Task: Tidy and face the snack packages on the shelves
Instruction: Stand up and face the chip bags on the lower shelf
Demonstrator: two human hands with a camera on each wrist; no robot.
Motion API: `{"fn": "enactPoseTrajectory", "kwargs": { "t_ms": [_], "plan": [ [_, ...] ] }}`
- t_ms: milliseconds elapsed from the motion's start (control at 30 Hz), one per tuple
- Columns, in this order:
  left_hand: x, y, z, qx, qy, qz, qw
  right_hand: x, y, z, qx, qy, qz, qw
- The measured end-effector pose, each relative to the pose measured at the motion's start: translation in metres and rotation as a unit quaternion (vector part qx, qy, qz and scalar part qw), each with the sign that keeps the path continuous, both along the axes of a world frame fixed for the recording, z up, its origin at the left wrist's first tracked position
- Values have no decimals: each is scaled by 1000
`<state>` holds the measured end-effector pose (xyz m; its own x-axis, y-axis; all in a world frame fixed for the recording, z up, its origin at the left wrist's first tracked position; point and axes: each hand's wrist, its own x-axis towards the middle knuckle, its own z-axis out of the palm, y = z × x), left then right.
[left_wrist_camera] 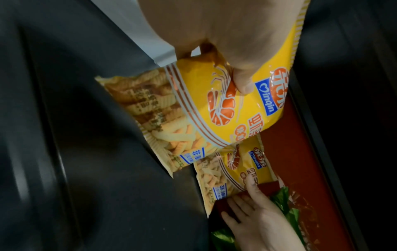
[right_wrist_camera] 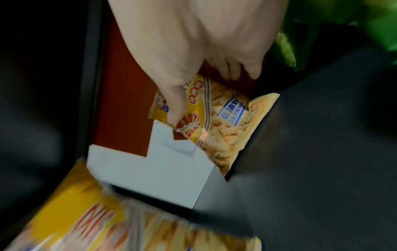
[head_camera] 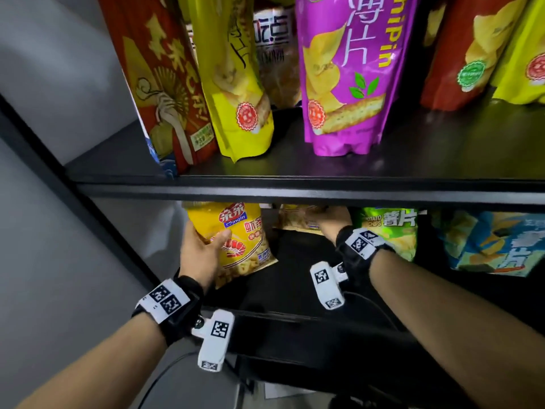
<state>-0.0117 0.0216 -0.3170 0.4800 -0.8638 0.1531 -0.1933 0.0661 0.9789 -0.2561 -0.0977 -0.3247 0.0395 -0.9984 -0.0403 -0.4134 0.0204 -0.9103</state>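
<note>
On the lower shelf (head_camera: 295, 290), our left hand (head_camera: 200, 255) grips a glossy yellow shrimp-stick bag (head_camera: 241, 240), thumb curled across its front. Our right hand (head_camera: 333, 222) pinches a second, crinkled yellow bag (right_wrist_camera: 221, 122) farther back, beside a green chip bag (head_camera: 392, 231).

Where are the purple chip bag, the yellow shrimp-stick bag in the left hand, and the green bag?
purple chip bag (head_camera: 345, 84): head view, front panel.
yellow shrimp-stick bag (head_camera: 244, 228): head view, printed front.
green bag (head_camera: 389, 228): head view, upper front.
</note>
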Motion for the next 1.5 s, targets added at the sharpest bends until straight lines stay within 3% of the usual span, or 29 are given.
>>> {"fn": "enactPoseTrajectory", "kwargs": {
  "t_ms": [133,233,333,500,600,700,833,933,1033,1167,1233,1267,1333,1367,1433,1500],
  "plan": [
    [22,-3,-5,7,-13,3,1000,5,-32,-6,70,52,29,996],
    [35,-7,-6,5,-40,11,999,13,-29,-8,38,51,2,998],
    [44,-16,-7,-3,-38,29,999,20,-3,-8,-13,-22,-102,994],
    [42,-47,-6,20,-62,74,995,11,57,-6,-44,-3,-94,995],
    [22,-68,-1,43,-71,49,995,-10,87,-11,-46,-8,-92,995],
    [-5,-90,2,47,-129,-4,991,-29,106,-14,-51,-38,-85,994],
    [-40,-110,8,180,-266,-100,942,-46,120,-14,-61,-32,-77,995],
    [-54,-128,17,232,-283,-152,918,-53,123,-9,-65,-31,-68,995],
    [-57,-132,22,289,-246,-187,906,-55,122,-7,-56,-47,-51,996],
    [-61,-118,21,265,-332,-169,889,-51,123,-2,-49,-51,-35,997],
    [-62,-107,16,263,-317,-132,902,-51,124,-1,-43,-61,-31,997],
    [-61,-104,8,233,-273,-117,926,-51,124,0,-39,-63,-26,997],
    [-60,-86,-2,125,-112,-117,979,-50,124,-1,-31,-69,-15,997],
    [-62,-74,-5,70,-32,-117,990,-48,124,-1,-29,-73,-10,997],
    [-70,-41,-3,13,132,-159,978,-43,124,0,-17,-83,9,996],
    [-81,-12,-4,15,147,-270,951,-33,127,2,9,-95,38,995]
  ]
}}
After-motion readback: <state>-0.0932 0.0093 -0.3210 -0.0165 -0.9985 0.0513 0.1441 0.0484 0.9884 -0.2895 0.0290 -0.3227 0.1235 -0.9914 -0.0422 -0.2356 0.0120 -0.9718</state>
